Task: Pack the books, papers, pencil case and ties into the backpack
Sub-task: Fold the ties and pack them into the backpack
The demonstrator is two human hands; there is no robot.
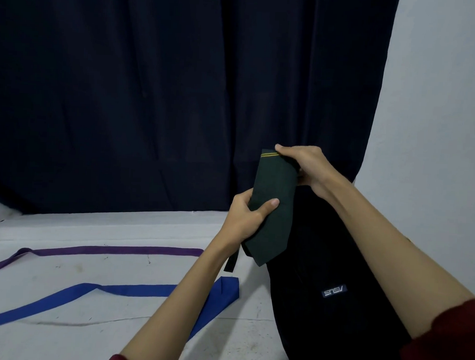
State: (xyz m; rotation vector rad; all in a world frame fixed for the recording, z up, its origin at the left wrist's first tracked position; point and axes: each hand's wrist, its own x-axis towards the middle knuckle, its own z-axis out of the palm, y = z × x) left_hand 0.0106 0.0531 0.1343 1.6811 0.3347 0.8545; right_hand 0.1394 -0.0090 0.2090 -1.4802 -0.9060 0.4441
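Both hands are up on the folded dark green cloth tie with 2 thin yellow stripes, held upright just above the black fabric backpack standing at the right of the scene. The left hand wraps the tie's lower half, thumb laid across the front and fingers curled behind, which keeps the folded layers from springing apart. The right hand pinches the far top edge by the stripes, likely steadying the bundle so it goes in as 1 compact piece. A narrow tail of the tie dangles loose below the left hand. I judge this as the lead-in to the drop, though the backpack's opening is hidden behind the tie and hands, so how wide it gapes is unclear. Waiting on the white cloth-covered surface at left are 2 more: a long purple tie farther off and a blue tie nearer, both stretched out flat and unfolded.
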